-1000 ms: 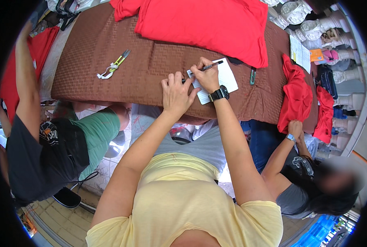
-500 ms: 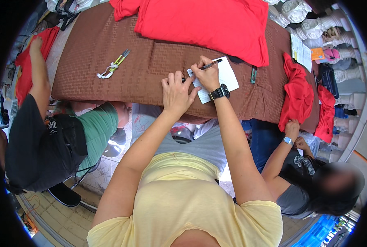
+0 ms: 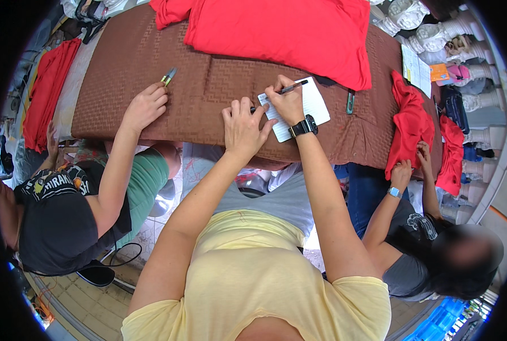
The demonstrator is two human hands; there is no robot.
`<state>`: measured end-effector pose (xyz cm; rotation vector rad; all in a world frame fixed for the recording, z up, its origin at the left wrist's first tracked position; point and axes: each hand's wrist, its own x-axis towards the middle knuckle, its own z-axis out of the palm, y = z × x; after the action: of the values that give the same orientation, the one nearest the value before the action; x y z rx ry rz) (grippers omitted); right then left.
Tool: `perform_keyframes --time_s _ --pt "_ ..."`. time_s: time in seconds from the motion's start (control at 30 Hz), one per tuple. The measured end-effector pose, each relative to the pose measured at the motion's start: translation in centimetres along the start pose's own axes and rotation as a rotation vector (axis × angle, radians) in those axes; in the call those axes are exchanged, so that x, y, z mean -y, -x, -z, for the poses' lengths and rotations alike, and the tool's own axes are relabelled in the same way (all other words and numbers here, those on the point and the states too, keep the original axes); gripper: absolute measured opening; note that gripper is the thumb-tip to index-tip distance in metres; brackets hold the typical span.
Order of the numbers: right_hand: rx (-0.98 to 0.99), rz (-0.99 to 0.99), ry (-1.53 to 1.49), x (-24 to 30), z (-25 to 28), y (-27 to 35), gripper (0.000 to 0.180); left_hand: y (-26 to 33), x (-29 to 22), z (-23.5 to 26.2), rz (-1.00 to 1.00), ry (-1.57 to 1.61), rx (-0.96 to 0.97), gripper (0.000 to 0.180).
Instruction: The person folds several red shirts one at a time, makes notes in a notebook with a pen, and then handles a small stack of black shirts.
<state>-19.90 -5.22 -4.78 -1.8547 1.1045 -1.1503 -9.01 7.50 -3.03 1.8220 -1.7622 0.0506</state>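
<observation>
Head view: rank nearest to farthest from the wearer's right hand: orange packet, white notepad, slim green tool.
From the right hand:
1. White notepad, beneath it.
2. Slim green tool, to its right.
3. Orange packet, far right.

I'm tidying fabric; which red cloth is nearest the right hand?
The large red cloth just beyond the notepad; the other red cloths lie farther off, at left and right.
</observation>
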Motion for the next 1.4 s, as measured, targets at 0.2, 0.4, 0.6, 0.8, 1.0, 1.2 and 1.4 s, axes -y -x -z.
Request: perform_keyframes --time_s 0.2,0.4,0.6,0.8,1.0,1.2,1.4 --pt "0.023 0.001 0.050 0.3 0.3 -0.1 0.024 0.0 -0.1 0.1 -0.006 -0.012 -0.014 0.040" --pt "-0.015 0.018 0.063 0.5 0.1 0.0 0.025 0.0 -0.1 0.3 -0.003 -0.008 -0.008 0.039" --pt "-0.058 -0.014 -0.156 0.0 0.5 -0.3 0.023 0.0 -0.2 0.3 0.001 0.001 -0.006 0.039" --pt "-0.038 0.064 -0.006 0.1 0.4 -0.2 0.023 0.0 -0.1 0.3 -0.003 0.009 -0.014 0.039" --pt "-0.054 0.128 0.092 -0.1 0.2 -0.3 0.021 -0.1 -0.1 0.2 -0.006 -0.002 -0.014 0.040" --pt "-0.131 0.001 -0.168 1.2 3.6 -0.2 0.023 -0.7 0.3 0.0 0.106 0.196 -0.080 0.041" --pt "0.104 0.208 0.241 6.3 7.8 7.2 0.020 -1.5 1.6 1.6 0.265 0.425 -0.098 0.030"
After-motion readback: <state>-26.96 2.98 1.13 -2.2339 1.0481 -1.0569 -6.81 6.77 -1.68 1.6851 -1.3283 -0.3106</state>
